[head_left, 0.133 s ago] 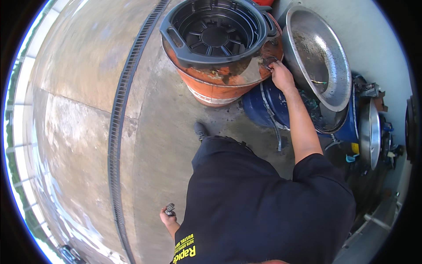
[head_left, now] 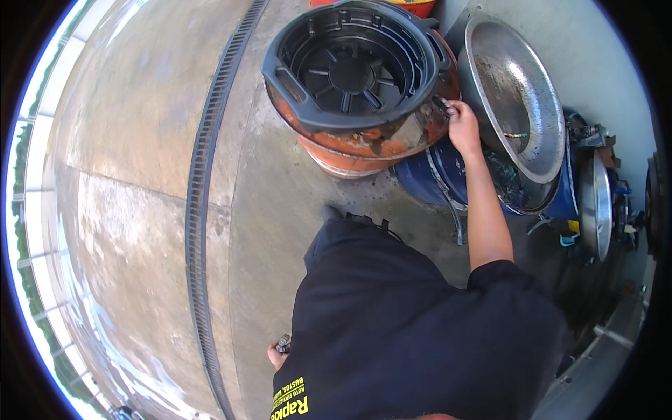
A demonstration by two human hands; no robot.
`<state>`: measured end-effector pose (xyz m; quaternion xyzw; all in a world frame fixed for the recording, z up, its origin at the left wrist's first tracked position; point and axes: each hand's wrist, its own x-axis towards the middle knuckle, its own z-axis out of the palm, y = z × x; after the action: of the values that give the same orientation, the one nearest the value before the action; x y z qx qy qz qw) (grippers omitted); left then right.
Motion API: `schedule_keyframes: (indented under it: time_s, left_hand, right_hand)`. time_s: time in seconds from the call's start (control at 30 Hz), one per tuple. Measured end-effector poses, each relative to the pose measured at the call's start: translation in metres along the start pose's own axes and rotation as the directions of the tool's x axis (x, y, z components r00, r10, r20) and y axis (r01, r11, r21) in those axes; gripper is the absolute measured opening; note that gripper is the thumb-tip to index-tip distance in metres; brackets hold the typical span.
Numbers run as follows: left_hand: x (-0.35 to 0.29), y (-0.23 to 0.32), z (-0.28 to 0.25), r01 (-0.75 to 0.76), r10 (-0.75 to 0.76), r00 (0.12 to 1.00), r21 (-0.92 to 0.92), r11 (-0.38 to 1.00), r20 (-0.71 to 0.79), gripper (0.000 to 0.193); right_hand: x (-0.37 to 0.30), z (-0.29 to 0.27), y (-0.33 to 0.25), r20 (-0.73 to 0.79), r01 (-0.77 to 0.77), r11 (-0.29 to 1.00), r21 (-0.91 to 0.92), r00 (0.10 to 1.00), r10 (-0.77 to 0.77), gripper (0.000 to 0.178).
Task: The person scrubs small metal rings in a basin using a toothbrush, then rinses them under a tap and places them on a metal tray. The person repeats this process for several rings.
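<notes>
I wear a loose, plain shirt of very dark navy or black, its short right sleeve ending above my elbow. Bright yellow lettering marks its left chest. My trousers are dark, my visible shoe dark grey. My left hand and right hand are bare.

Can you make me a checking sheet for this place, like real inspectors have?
Floor: stained concrete floor with a long drain grate.
Job's things: black pan on top of an orange drum; small dark piece beside the drum's upper edge; small metal piece.
Clutter: big metal basin tilted above a blue drum; second metal basin on its side, with small odds and ends around it.
Hands: right hand pinches the dark piece; left hand holds the metal piece.
Cables: nothing seen.
Surroundings: pale wall on the right.
</notes>
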<state>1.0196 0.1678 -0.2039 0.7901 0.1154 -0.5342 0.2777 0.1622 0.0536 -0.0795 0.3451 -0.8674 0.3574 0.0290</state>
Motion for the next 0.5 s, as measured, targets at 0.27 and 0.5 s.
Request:
schedule_keyframes:
  time_s: [0.27, 0.5]
  left_hand:
    - [0.045, 0.178, 0.087, -0.135, 0.139, 0.990, 0.220, 0.966, -0.001, 0.006]
    - [0.125, 0.361, 0.199, -0.169, 0.168, 0.985, 0.301, 0.939, 0.027, 0.006]
  right_hand:
    - [0.068, -0.005, -0.162, 0.144, -0.387, 0.393, 0.834, 0.840, 0.522, 0.026]
    - [0.153, 0.097, -0.289, 0.250, -0.307, 0.095, 0.947, 0.890, 0.382, 0.023]
